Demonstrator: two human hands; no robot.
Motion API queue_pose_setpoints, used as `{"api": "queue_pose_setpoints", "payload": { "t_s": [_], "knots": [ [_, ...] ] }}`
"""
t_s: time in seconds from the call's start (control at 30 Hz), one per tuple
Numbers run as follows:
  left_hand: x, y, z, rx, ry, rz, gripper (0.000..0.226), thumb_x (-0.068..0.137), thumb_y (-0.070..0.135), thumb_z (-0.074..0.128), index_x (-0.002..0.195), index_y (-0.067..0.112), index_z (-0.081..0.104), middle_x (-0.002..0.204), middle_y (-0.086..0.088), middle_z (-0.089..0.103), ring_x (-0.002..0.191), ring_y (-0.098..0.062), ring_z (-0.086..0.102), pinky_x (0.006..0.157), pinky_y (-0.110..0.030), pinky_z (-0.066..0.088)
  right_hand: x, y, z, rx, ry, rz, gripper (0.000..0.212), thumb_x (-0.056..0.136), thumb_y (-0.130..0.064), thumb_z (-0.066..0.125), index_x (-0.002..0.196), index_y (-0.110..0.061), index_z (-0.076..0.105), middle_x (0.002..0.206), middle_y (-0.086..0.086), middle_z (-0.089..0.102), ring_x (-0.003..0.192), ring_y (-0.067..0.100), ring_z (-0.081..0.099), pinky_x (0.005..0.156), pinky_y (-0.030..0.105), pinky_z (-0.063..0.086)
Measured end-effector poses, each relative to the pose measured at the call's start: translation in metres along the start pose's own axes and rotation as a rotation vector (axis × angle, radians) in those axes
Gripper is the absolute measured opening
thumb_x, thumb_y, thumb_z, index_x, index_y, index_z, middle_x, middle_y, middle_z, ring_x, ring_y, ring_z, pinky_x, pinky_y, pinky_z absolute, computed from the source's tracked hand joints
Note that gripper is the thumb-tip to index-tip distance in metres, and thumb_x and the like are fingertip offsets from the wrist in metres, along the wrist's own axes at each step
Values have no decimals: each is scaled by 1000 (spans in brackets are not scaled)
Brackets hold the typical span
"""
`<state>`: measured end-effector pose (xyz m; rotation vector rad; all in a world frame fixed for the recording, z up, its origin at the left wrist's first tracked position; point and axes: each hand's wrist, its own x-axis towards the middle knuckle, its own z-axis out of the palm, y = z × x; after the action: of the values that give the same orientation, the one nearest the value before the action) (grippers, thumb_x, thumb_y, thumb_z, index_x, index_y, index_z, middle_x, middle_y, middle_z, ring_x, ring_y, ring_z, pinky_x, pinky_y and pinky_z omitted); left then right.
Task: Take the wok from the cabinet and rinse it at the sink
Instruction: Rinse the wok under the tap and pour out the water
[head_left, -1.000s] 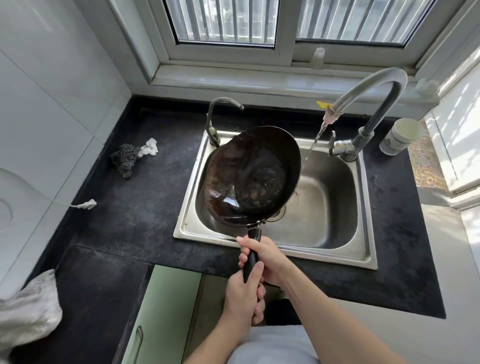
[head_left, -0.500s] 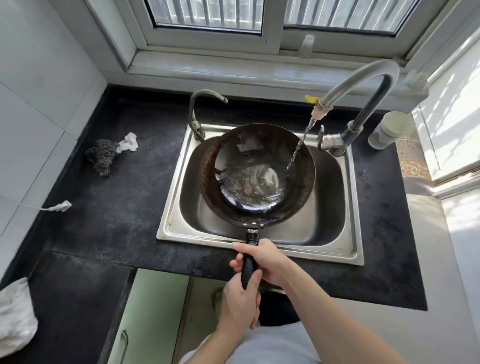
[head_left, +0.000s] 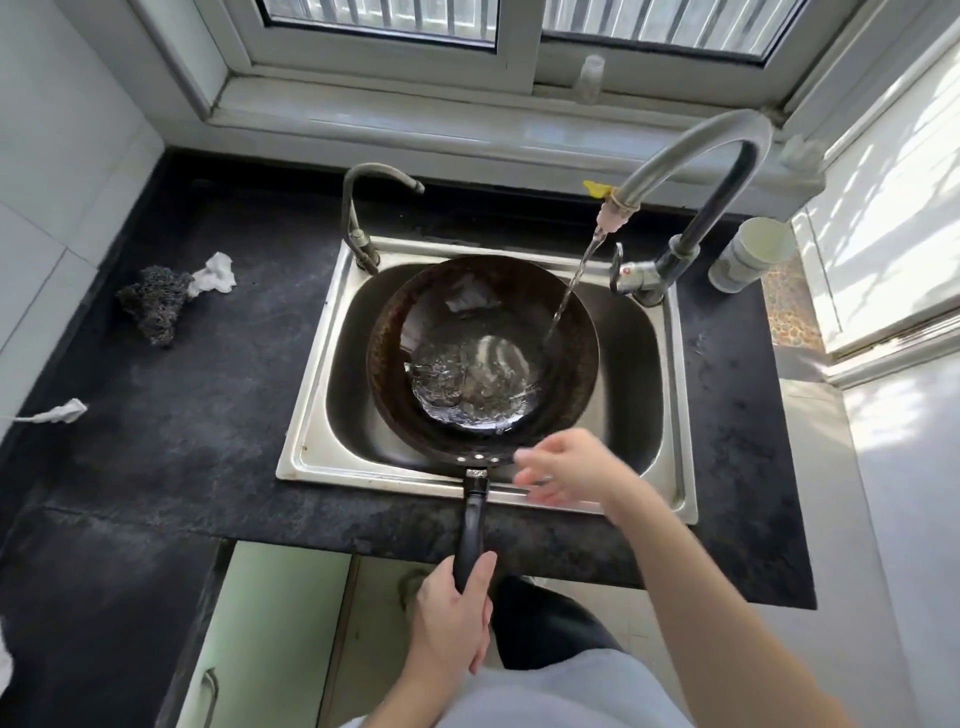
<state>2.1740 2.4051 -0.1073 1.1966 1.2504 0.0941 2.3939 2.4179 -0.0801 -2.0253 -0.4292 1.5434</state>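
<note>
A scouring pad (head_left: 154, 305) lies on the counter (head_left: 208, 415) at centre left; a cup (head_left: 753, 254) stands upper right. The wok (head_left: 483, 358) sits in the sink (head_left: 311, 457) at centre under the tap (head_left: 691, 156) stream, the left hand (head_left: 454, 623) wrapped round its handle (head_left: 472, 525). The right hand (head_left: 569, 470), blurred, hovers over the near rim, fingers loosely spread, holding nothing.

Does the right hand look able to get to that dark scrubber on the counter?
Probably yes. The right hand is free and hovers at the sink's front rim; the scrubber lies across the wok, so it must cross over it.

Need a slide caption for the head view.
Left hand holds wok under running faucet; right hand free.
</note>
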Motion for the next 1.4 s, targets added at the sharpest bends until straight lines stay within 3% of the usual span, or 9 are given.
{"api": "queue_pose_setpoints", "payload": {
  "t_s": [0.07, 0.13, 0.2, 0.33, 0.47, 0.73, 1.07, 1.2, 1.4],
  "knots": [
    [1, -1, 0, 20, -6, 4, 42, 95, 42, 53, 72, 6, 50, 49, -7, 47, 32, -22, 41, 34, -26, 33, 7, -5, -32, 14, 230, -215, 12, 95, -16, 67, 90, -7, 71, 82, 8, 76, 72, 21, 70, 70, 39, 60],
    [1, 0, 1, 21, -23, -3, 42, 95, 41, 52, 73, 5, 48, 50, -8, 45, 31, -21, 40, 34, -25, 33, 15, -13, -59, -29, 460, -400, 6, 92, -17, 71, 96, -12, 71, 89, 2, 75, 84, 16, 70, 77, 34, 58],
    [0, 3, 0, 15, -38, -4, 42, 96, 40, 51, 73, 6, 47, 52, -10, 45, 31, -22, 38, 33, -25, 31, 25, -25, -81, -154, 651, -500, 23, 91, -23, 72, 110, -12, 68, 101, 0, 71, 96, 15, 67, 84, 24, 52],
    [1, 4, -3, 30, -39, -2, 42, 97, 41, 50, 71, 7, 46, 53, -11, 46, 30, -21, 39, 32, -24, 30, 55, -58, -113, -397, 863, -645, 46, 87, -34, 73, 126, -13, 59, 120, 7, 62, 111, 21, 57, 95, 26, 41],
    [3, 5, -2, 45, -50, -8, 42, 97, 41, 49, 72, 7, 47, 52, -10, 46, 30, -20, 40, 32, -22, 31, 80, -88, -132, -507, 886, -675, 53, 88, -35, 72, 133, -14, 54, 132, 10, 56, 122, 25, 52, 101, 39, 43],
    [2, 7, -3, 71, -45, 18, 45, 97, 39, 49, 64, 10, 43, 49, -10, 43, 28, -19, 37, 33, -22, 31, 98, -101, -147, -678, 833, -664, 34, 96, -16, 62, 129, -6, 58, 126, 18, 58, 114, 37, 57, 95, 46, 44],
    [1, 10, -2, 55, -36, -4, 43, 98, 37, 49, 66, 10, 43, 49, -8, 43, 28, -17, 36, 33, -21, 29, 93, -97, -159, -593, 962, -698, 28, 95, -7, 60, 122, -4, 62, 125, 20, 56, 107, 33, 59, 88, 31, 40],
    [0, 9, -4, 86, -37, 7, 46, 97, 40, 48, 63, 10, 43, 44, -3, 43, 27, -16, 37, 35, -24, 34, 91, -98, -154, -550, 913, -669, 34, 95, -6, 58, 129, -3, 57, 131, 22, 52, 113, 35, 55, 95, 35, 40],
    [-1, 11, -6, 56, -87, -17, 43, 97, 39, 50, 72, 4, 49, 47, 0, 48, 29, -14, 41, 36, -26, 38, 56, -58, -135, -458, 884, -594, 43, 92, -11, 64, 133, -3, 51, 132, 24, 50, 120, 34, 51, 101, 26, 35]
  ]
}}
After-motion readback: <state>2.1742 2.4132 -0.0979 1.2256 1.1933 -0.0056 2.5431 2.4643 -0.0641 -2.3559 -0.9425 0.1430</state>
